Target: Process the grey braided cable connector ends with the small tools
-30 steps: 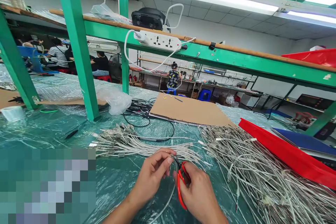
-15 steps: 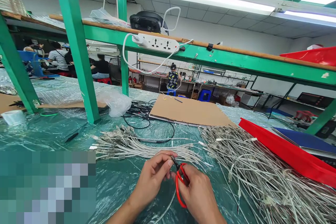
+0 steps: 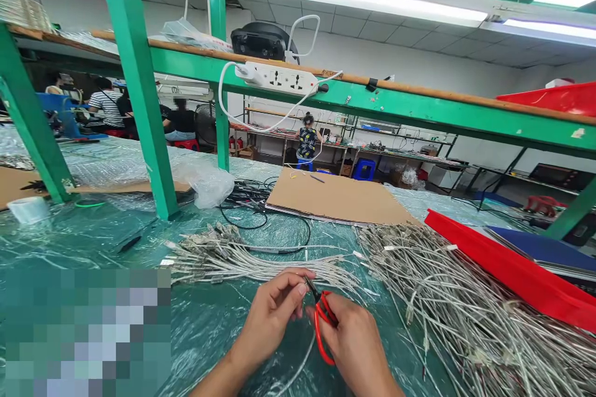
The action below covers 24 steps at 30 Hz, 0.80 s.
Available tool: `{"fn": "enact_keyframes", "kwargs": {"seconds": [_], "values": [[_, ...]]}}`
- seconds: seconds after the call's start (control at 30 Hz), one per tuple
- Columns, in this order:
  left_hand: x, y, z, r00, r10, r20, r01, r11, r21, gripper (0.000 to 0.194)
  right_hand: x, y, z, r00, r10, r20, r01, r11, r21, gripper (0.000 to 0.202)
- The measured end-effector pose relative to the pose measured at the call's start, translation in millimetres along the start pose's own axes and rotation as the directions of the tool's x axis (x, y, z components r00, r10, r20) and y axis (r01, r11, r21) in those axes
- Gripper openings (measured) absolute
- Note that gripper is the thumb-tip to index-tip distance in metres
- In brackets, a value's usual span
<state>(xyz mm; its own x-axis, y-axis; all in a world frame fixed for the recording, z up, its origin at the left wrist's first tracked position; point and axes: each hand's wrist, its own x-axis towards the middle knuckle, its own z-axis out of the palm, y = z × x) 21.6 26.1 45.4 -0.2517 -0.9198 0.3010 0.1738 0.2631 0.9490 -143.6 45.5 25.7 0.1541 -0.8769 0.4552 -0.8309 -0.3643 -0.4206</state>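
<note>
My left hand (image 3: 274,307) is closed, thumb against forefinger, pinching the end of a thin grey-white cable (image 3: 302,360) that hangs down toward the table's front. In my right hand (image 3: 356,335) is a pair of scissors (image 3: 321,338) with red handles. Their dark tips point up and left, right at the pinched cable end by my left fingertips. Whether the blades touch the wire is too small to tell. Just beyond my hands lies a bundle of similar cables (image 3: 242,263), and a larger heap of cables (image 3: 456,298) spreads to the right.
A red tray (image 3: 503,267) borders the heap on the right. Cardboard (image 3: 339,195) and black cables (image 3: 251,192) lie farther back. Green posts (image 3: 139,87) stand at left; a beam with a power strip (image 3: 279,77) crosses above. A tape roll (image 3: 28,209) sits far left. People sit in the background.
The scissors' handles have shifted slightly right with my right hand. My left hand keeps its pinch in nearly the same place.
</note>
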Motion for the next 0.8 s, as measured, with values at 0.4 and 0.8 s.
{"fn": "enact_keyframes", "kwargs": {"seconds": [0.4, 0.8], "values": [[1, 5, -1.9, 1.000, -0.015, -0.011, 0.014, 0.999, -0.047, 0.027, 0, 4, -1, 0.985, 0.088, -0.151, -0.077, 0.994, 0.076, 0.042], [6, 2, -8.7, 0.998, -0.060, -0.019, 0.061, 0.998, 0.023, 0.032, 11, 63, -21, 0.791, 0.558, 0.250, -0.472, 0.817, -0.330, 0.011]]}}
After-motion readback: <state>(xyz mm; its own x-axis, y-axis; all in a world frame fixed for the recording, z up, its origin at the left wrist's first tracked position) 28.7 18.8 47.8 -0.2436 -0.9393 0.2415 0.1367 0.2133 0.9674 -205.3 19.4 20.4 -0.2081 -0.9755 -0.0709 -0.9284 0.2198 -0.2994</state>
